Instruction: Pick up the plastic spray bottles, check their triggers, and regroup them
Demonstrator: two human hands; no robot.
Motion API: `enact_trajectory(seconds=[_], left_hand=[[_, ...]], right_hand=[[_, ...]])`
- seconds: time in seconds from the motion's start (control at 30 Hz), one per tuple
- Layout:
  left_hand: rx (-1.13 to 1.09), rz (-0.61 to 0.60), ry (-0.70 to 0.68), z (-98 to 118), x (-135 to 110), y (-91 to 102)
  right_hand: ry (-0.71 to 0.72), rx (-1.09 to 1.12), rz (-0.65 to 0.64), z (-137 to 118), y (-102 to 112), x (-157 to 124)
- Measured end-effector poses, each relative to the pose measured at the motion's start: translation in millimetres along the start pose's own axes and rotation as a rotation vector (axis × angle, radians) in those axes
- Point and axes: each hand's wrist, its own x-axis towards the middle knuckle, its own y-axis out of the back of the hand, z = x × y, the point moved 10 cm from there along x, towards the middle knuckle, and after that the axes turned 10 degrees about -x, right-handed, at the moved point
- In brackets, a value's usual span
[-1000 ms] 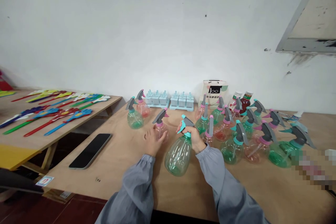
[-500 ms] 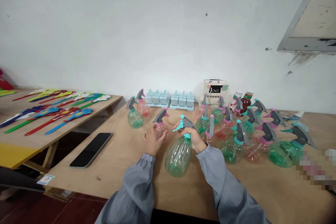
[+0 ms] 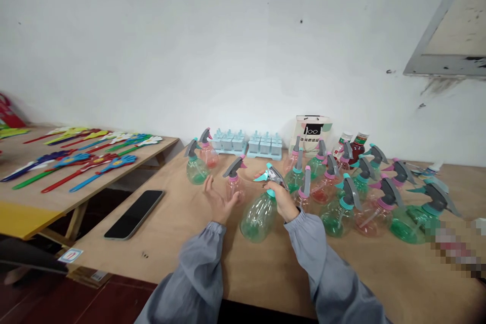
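Observation:
My right hand (image 3: 281, 198) is wrapped round the neck of a green spray bottle (image 3: 257, 217) with a grey and turquoise trigger head. The bottle tilts in front of me. My left hand (image 3: 220, 201) is open, fingers spread, at the left side of a pink spray bottle (image 3: 236, 186). That one stands upright; its lower part is partly behind the thumb, and whether the thumb touches it I cannot tell. Behind to the left are another green spray bottle (image 3: 197, 168) and another pink spray bottle (image 3: 209, 154).
Several pink and green spray bottles crowd the right, one green bottle (image 3: 412, 223) nearest the edge. Pale blue ice-pop moulds (image 3: 265, 146) and a paper bag (image 3: 309, 134) stand by the wall. A phone (image 3: 134, 214) lies left. Hand clappers (image 3: 87, 172) cover the neighbouring table.
My left hand's fingers have opened away from the pink spray bottle. The green spray bottle in my right hand has risen slightly at its base. The view has shifted a little.

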Motion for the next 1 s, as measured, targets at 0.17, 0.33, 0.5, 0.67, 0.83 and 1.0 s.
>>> enact_trajectory(seconds=[0.17, 0.33, 0.5, 0.67, 0.83, 1.0], left_hand=[[-0.197, -0.342, -0.228, 44.9, -31.0, -12.9], [-0.118, -0.593, -0.250, 67.3, -68.2, -46.0], [-0.149, -0.582, -0.235, 63.2, -70.1, -48.7], [-0.069, -0.484, -0.280, 59.5, -70.5, -41.0], [-0.012, -0.468, -0.260, 53.7, -73.6, -42.9], [-0.162, -0.534, -0.162, 44.3, -73.7, -49.9]], right_hand=[[0.175, -0.135, 0.145, -8.9, 11.3, -5.2], [0.230, -0.221, 0.198, -7.9, 18.6, -12.3], [0.202, -0.280, 0.163, -6.6, 15.0, -22.4], [0.240, -0.323, 0.106, -2.3, 5.1, -34.5], [0.241, -0.372, 0.158, 12.1, 5.0, -40.1], [0.241, -0.540, 0.189, 39.0, 4.0, -50.1]])
